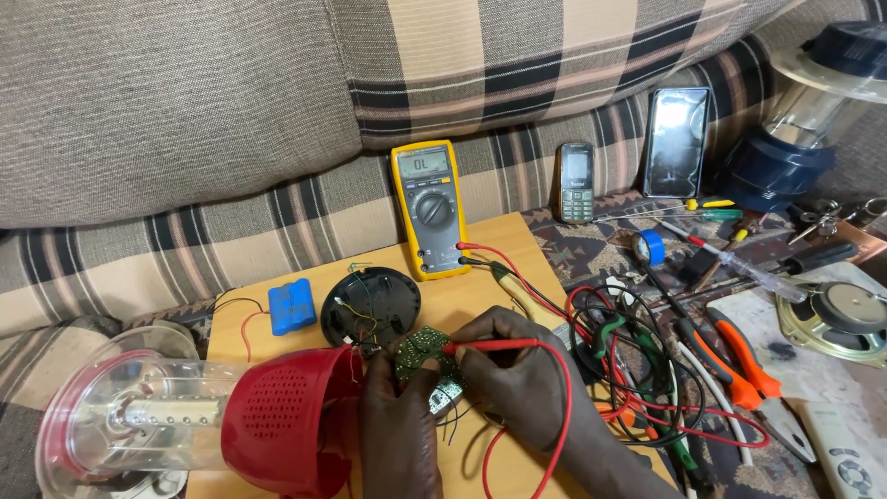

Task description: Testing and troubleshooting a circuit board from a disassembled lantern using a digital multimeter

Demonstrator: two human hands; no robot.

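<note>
1. Near the front edge of the small wooden board [480,268] that serves as a work surface, both hands meet over a green circuit board [421,347], which lies just in front of the round black base [370,305].
2. The right hand [522,379] is pinched around a red probe [490,346], held like a pen with its tip down on the circuit board, seemingly so the point can rest on one small spot.
3. The left hand [397,416] grips the circuit board's near edge, fingers curled about it, apparently steadying it against the probe.
4. A yellow multimeter [427,208] leans against the sofa cushion at the board's back edge, its screen tilted toward the person so it reads at a glance; red and black leads run from it.
5. A red lantern housing [282,420] with its clear globe [139,416] lies on its side at the front left corner, and a blue battery pack [292,305] sits beside the black base.
6. Off the right edge lie tangled wires, orange-handled pliers [739,356] and screwdrivers, all within reach.
</note>
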